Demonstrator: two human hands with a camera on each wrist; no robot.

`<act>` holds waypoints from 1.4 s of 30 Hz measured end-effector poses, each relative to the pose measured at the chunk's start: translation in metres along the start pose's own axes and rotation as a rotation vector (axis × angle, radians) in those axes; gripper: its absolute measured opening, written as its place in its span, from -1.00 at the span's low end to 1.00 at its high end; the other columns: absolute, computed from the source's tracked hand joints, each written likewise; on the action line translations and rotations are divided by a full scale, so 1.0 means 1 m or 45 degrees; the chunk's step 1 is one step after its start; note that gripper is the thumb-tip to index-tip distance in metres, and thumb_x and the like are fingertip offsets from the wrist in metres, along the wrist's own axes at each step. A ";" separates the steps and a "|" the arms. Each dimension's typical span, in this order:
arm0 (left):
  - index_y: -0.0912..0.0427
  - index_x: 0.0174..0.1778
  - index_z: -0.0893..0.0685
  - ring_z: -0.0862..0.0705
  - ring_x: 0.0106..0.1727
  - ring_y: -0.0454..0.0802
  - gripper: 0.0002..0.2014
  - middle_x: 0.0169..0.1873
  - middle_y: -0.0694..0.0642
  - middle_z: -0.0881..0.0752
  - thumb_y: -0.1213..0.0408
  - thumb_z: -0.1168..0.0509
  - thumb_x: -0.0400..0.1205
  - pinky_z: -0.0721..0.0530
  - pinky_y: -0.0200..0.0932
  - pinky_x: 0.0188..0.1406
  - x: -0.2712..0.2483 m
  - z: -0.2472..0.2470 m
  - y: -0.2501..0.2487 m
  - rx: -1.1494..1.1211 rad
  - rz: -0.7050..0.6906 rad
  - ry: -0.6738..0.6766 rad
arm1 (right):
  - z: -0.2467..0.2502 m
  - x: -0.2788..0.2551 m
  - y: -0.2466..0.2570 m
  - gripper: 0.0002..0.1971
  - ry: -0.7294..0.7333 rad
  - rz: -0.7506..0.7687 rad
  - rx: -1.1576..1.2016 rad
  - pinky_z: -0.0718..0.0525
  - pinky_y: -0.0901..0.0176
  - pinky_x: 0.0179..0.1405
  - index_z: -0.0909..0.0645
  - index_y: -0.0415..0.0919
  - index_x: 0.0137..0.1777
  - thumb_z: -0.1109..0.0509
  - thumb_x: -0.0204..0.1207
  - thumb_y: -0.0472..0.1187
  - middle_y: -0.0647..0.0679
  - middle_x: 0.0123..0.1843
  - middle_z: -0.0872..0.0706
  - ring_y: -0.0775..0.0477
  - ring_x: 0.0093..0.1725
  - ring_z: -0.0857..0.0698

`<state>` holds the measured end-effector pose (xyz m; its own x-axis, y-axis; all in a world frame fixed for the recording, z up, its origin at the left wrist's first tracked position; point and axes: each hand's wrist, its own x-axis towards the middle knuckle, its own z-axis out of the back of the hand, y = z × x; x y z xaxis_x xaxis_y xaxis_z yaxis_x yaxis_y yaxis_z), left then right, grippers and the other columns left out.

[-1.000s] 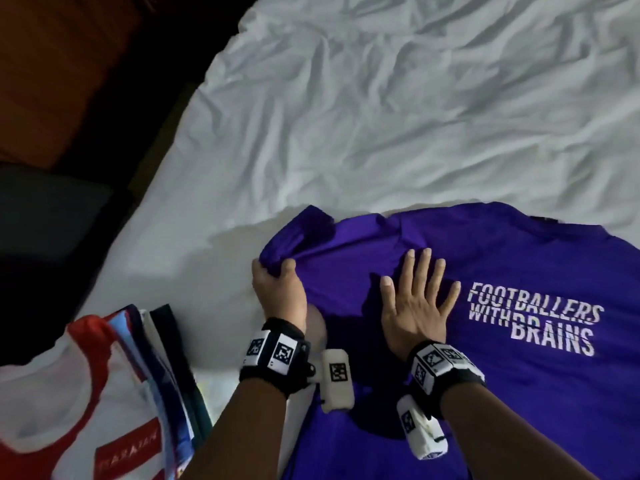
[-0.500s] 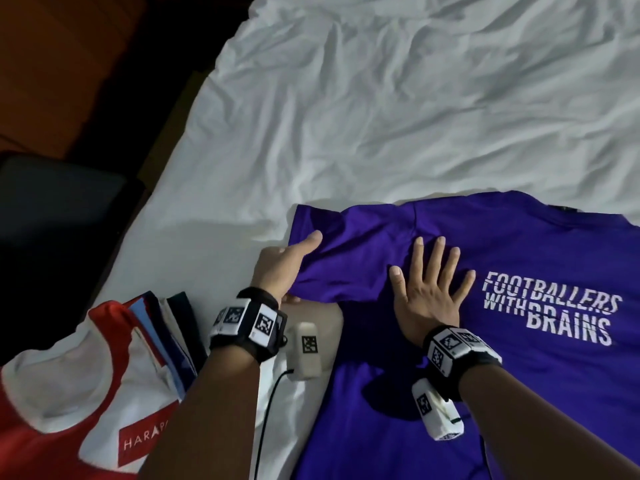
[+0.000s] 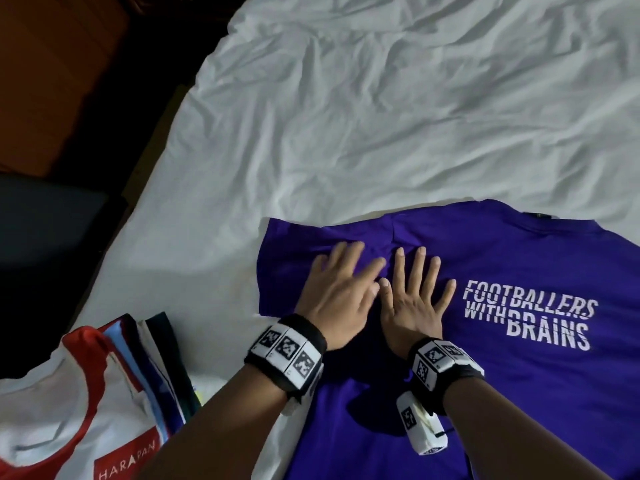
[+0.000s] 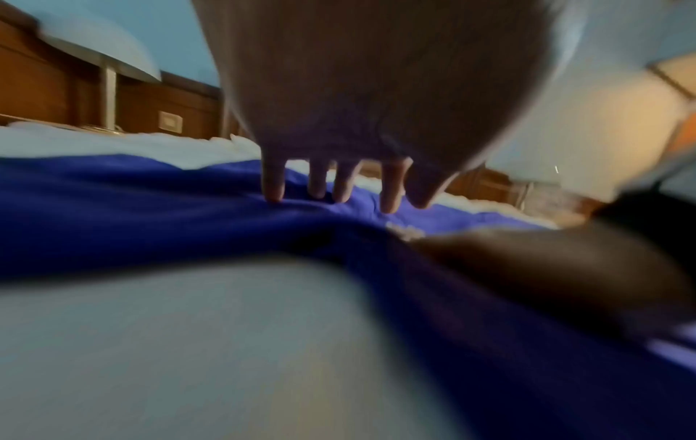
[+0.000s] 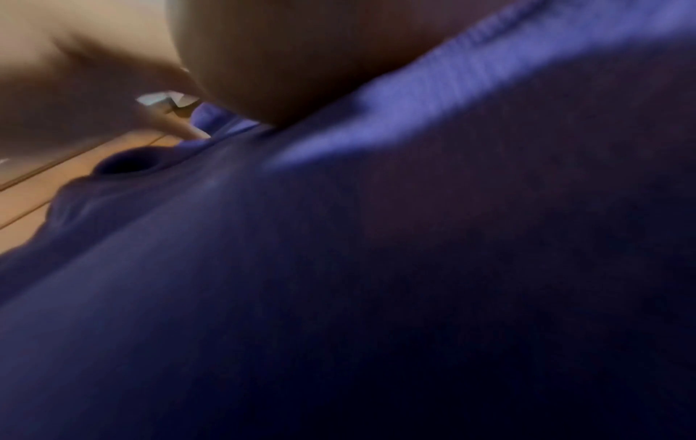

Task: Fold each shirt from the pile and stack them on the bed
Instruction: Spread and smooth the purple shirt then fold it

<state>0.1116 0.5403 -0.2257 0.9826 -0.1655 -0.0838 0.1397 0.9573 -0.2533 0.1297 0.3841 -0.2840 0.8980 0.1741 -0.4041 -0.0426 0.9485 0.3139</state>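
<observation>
we've got the purple shirt (image 3: 485,375) spread print-up on the white bed (image 3: 381,116), near right of the frame, w/ "footballers with brains" reading across its chest. our left hand (image 3: 337,296) lies flat on the left sleeve, fingers straight, nothing gripped; the wrist view shows the fingertips (image 4: 274,190) pushing down into the cloth. right hand (image 3: 414,299) is just beside it, also flat & spread, palm on the fabric nearer the print. both palms down b/c, we reckon, we're pressing the sleeve area smooth so the cloth won't slide or bunch on that rumpled sheet when the fold comes. right wrist view is mostly dark purple blur, so no detail there. at near left sits the stack of folded shirts (image 3: 104,393), a red-and-white one on top, kept well apart from the work area, prob so it isn't disturbed. this shirt isn't folded yet, so a good way to go.
</observation>
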 end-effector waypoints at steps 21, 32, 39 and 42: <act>-0.08 0.82 0.23 0.33 0.80 0.21 -0.29 0.79 0.21 0.34 -0.24 0.24 0.77 0.29 0.44 0.71 0.017 -0.032 -0.046 0.136 -0.093 0.211 | 0.055 -0.042 -0.082 -0.43 -0.205 0.314 0.311 0.20 0.02 0.79 -0.09 0.06 0.81 -0.03 0.81 -0.04 0.08 0.83 0.04 0.09 0.80 0.26; -0.12 0.80 0.34 0.42 0.78 0.20 -0.28 0.74 0.18 0.49 -0.28 0.22 0.78 0.32 0.49 0.69 0.031 -0.057 -0.100 0.105 -0.068 0.267 | 0.072 -0.055 -0.182 -0.31 -0.150 0.141 -0.163 0.31 -0.19 0.76 0.27 0.12 0.80 0.28 0.73 0.32 -0.04 0.81 0.37 -0.09 0.78 0.40; 0.03 0.83 0.19 0.29 0.80 0.29 -0.25 0.79 0.28 0.29 -0.25 0.17 0.78 0.26 0.54 0.68 0.059 -0.062 -0.097 0.234 0.235 0.254 | 0.092 -0.055 -0.228 -0.40 -0.060 0.133 0.116 0.23 -0.10 0.78 0.03 0.22 0.80 0.02 0.79 0.23 0.14 0.82 0.22 0.06 0.80 0.24; 0.13 0.81 -0.11 0.00 0.77 0.42 -0.28 0.77 0.44 -0.01 -0.10 -0.12 0.78 -0.07 0.55 0.63 0.059 -0.052 -0.146 0.134 0.141 0.094 | 0.124 -0.055 -0.254 -0.69 -0.408 0.264 0.343 -0.56 -0.14 0.43 -0.73 -0.09 0.35 -0.30 0.72 -0.06 -0.07 0.41 -0.70 -0.22 0.41 -0.60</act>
<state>0.1427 0.3789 -0.2441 0.9817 -0.0710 -0.1769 0.0469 0.9895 -0.1367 0.1453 0.1008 -0.2353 0.9743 0.2222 -0.0371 -0.1583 0.7926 0.5889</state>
